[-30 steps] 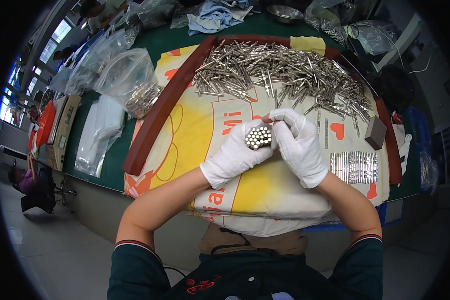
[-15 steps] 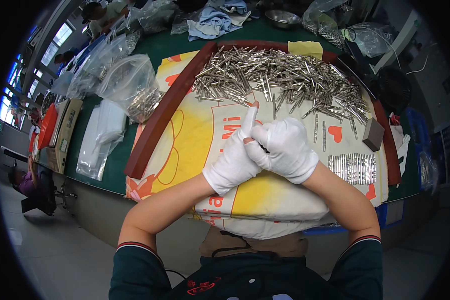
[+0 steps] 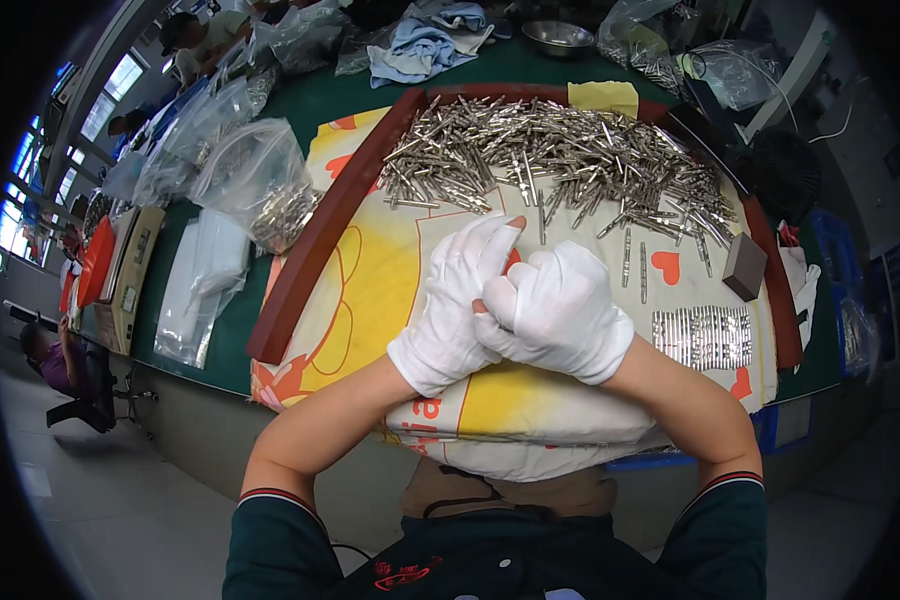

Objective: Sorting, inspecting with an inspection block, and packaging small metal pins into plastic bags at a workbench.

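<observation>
Both my hands wear white gloves with some bare fingertips showing, and they meet over the cloth (image 3: 380, 270) in front of me. My left hand (image 3: 450, 300) is curled, with one bare fingertip pointing toward the far side. Pressed against it, my right hand (image 3: 562, 305) is closed like a fist, its bare thumb tip next to the left palm. Whatever lies between the fingers, if anything, is hidden. Beyond the hands spreads a heap of slim silvery metal rods (image 3: 560, 150). A few single rods (image 3: 643, 272) lie right of my hands, and a neat row of rods (image 3: 702, 338) lies nearer me.
Dark red wooden rails (image 3: 335, 240) border the cloth. A dark block (image 3: 744, 267) stands at the right rail. Left of the frame are a bag of metal parts (image 3: 282, 210) and flat clear bags (image 3: 202, 285). A metal bowl (image 3: 558, 38) and blue cloths (image 3: 420, 50) lie at the back.
My left hand has turned and its outstretched finger has bent in. The right hand stays closed against it, shifted slightly. The rods look unchanged.
</observation>
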Demonstrator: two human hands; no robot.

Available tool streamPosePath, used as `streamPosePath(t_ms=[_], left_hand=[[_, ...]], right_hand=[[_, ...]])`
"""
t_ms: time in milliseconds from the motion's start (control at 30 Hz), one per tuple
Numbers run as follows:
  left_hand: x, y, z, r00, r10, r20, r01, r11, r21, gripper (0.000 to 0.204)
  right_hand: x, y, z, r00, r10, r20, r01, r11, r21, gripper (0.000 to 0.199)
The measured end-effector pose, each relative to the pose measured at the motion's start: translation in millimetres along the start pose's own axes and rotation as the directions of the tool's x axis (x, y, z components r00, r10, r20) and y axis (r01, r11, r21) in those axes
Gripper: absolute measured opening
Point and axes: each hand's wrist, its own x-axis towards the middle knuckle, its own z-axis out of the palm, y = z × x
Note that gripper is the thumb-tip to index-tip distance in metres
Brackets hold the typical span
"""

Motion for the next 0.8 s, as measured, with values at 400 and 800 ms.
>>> streamPosePath(t_ms=[400, 800], left_hand=[[4, 34, -23, 0.939, -0.138, 0.314, 0.308, 0.74, -0.597, 0.03], [8, 25, -20, 0.658, -0.332, 0.676, 0.724, 0.032, -0.689, 0.049]], right_hand=[[0, 10, -24, 0.995, 0.067, -0.073, -0.041, 0.948, 0.315, 0.01], [-2, 4, -2, 0.617, 0.531, 0.581, -0.636, -0.099, 0.766, 0.06]])
